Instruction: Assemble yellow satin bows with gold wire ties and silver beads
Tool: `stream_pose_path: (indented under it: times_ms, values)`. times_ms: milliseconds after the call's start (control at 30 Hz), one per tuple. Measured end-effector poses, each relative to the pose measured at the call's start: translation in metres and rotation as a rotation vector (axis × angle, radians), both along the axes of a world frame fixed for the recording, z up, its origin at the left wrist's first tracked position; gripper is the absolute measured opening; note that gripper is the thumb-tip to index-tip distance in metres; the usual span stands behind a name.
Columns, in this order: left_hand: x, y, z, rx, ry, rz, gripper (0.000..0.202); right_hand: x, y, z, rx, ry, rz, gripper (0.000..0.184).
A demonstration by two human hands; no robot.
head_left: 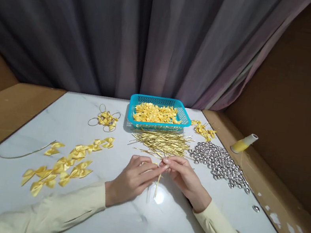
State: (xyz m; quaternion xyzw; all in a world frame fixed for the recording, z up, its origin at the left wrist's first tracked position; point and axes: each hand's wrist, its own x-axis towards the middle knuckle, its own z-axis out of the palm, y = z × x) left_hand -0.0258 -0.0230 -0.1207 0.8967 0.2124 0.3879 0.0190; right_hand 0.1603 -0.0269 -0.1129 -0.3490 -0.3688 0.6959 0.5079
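A grey curtain [114, 25] is hanging behind one blue basket [159, 126]. In front of it, I'm watching left hand [133, 175] and right hand [185, 178] meeting, together pinching one gold tie [157, 185].

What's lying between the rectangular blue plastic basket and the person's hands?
A loose pile of thin golden cords lies there, as the head view shows.

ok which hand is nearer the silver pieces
Right. The right hand is just left of the silver pieces, on the near side; the left hand is farther left.
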Motion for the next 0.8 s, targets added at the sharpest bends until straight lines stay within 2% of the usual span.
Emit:
stream_pose_path:
  times_ms: [100, 200, 300, 367, 433, 500, 600, 700, 800]
  values:
    - [-0.003, 0.0, 0.0, 0.011, 0.046, -0.02, 0.042, -0.004, 0.0, -0.001, -0.048, 0.009, 0.024, 0.011]
    - [-0.004, 0.0, 0.002, -0.075, 0.083, -0.031, 0.032, -0.007, -0.002, -0.002, -0.058, 0.006, 0.038, 0.013]
    - [-0.002, -0.003, 0.004, -0.193, 0.026, -0.066, 0.026, -0.008, -0.002, -0.004, -0.062, -0.035, 0.052, 0.015]
    - [0.002, -0.004, 0.008, -0.362, -0.081, -0.057, 0.02, -0.007, 0.0, -0.006, -0.025, -0.119, 0.043, 0.017]
    - [0.007, -0.005, 0.014, -0.623, -0.212, -0.026, 0.014, -0.005, 0.002, -0.008, 0.026, -0.205, 0.012, 0.018]
    - [0.009, -0.003, 0.02, -0.874, -0.306, -0.029, 0.014, -0.002, 0.005, -0.011, 0.062, -0.269, -0.026, 0.019]
    - [0.009, 0.001, 0.025, -1.165, -0.368, -0.087, 0.019, -0.002, 0.005, -0.012, 0.102, -0.368, -0.084, 0.018]
    - [0.006, 0.005, 0.022, -1.48, -0.361, -0.17, 0.023, -0.005, 0.002, -0.012, 0.151, -0.473, -0.146, 0.016]
    - [0.004, 0.008, 0.016, -1.633, -0.399, -0.246, 0.024, -0.008, -0.003, -0.011, 0.242, -0.573, -0.21, 0.015]
